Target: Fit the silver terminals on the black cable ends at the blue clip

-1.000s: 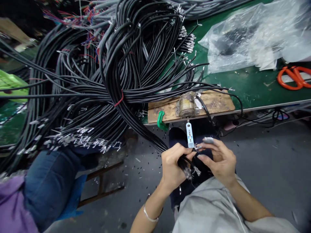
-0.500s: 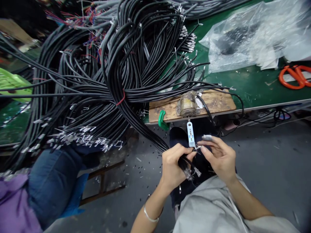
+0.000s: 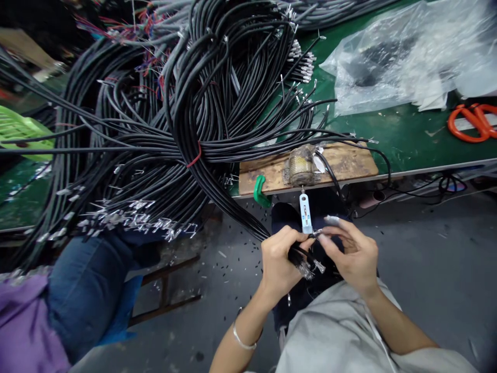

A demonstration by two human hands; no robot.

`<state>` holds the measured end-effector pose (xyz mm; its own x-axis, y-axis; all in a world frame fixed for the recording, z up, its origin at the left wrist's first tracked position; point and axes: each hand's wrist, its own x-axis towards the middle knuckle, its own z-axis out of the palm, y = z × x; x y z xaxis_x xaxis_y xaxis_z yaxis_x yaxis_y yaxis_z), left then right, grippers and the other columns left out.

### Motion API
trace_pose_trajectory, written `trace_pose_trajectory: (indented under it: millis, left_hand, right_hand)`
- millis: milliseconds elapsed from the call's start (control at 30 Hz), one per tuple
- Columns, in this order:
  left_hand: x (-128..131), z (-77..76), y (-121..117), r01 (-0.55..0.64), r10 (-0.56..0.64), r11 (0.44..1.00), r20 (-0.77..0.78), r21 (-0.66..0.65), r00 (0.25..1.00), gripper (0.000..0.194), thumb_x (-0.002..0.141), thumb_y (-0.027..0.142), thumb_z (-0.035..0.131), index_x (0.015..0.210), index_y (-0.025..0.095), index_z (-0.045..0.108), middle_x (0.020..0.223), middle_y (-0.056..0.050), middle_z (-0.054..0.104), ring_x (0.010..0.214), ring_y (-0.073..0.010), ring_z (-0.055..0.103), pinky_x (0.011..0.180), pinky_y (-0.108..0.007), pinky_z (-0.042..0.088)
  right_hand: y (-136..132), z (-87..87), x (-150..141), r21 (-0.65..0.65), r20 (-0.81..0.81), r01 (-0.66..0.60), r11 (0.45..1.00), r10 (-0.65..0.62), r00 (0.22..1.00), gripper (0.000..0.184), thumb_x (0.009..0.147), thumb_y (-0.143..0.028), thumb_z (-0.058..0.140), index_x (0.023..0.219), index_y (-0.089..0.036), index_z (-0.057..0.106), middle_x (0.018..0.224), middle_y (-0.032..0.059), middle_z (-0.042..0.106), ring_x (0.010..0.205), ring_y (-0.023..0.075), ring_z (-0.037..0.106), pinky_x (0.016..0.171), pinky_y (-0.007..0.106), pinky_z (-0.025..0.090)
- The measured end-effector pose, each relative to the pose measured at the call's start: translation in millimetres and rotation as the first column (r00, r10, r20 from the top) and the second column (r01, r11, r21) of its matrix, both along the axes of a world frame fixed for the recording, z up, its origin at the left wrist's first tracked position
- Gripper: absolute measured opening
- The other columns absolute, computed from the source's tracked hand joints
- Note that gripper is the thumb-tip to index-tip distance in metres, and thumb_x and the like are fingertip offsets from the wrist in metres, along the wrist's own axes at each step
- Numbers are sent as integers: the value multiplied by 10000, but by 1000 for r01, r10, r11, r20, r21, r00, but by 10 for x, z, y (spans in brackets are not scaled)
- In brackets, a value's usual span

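Note:
My left hand (image 3: 280, 259) is closed around a bundle of black cables (image 3: 240, 215), whose stripped silvery ends (image 3: 306, 269) stick out below the fingers. Thumb and forefinger of that hand hold one cable end just under a light-blue tool piece (image 3: 306, 212). This piece hangs from a small motor (image 3: 301, 166) wrapped in yellowish tape. From the right, my right hand (image 3: 351, 251) pinches the bare wire end (image 3: 316, 233) of the same cable between thumb and fingers. One fingertip of my right hand has a grey-white wrap.
The motor sits on a wooden board (image 3: 349, 160) with a green clamp (image 3: 261, 191). A large pile of black cables (image 3: 217, 103) covers the green table's left side. Orange-handled scissors (image 3: 469, 124) and a clear plastic bag (image 3: 388, 57) lie right. Another person's leg (image 3: 89, 290) is at left.
Both hands stay at the tool piece with the cable end. My right thumb and fingers have shifted slightly at the wire, and the whole view has moved a little.

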<state>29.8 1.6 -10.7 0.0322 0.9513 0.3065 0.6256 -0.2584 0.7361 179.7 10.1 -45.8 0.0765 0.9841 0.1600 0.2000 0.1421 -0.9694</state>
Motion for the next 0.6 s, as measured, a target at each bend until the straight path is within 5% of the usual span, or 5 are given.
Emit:
trace_pose_trajectory:
  millis: [267,400,600]
  left_hand:
    - [-37,13,-8,47,-47,999,-11,-22,999,65,847,171,638,799,155,679,674,-19,659,566,-111,597,550,-209,425]
    - [-70,40,-22,63,-64,998,-31,-30,997,100,863,166,615,783,143,671,658,-18,649,548,-100,585,538,-203,405]
    - [-70,42,-32,45,-45,999,-39,-21,998,113,856,170,622,755,144,664,622,-3,624,518,-90,556,526,-198,390]
  right_hand:
    - [-19,10,-47,119,142,-3,993,-14,990,290,781,-155,689,1061,-221,660,826,21,771,700,184,735,768,316,613]
    - [39,-5,-24,22,-1,-17,1000,17,1000,264,776,-159,690,1035,-204,656,812,23,764,705,180,733,716,294,612]
    - [79,43,-30,4,-149,-54,999,54,987,297,787,-160,691,1081,-192,656,875,38,774,795,196,741,837,338,589]
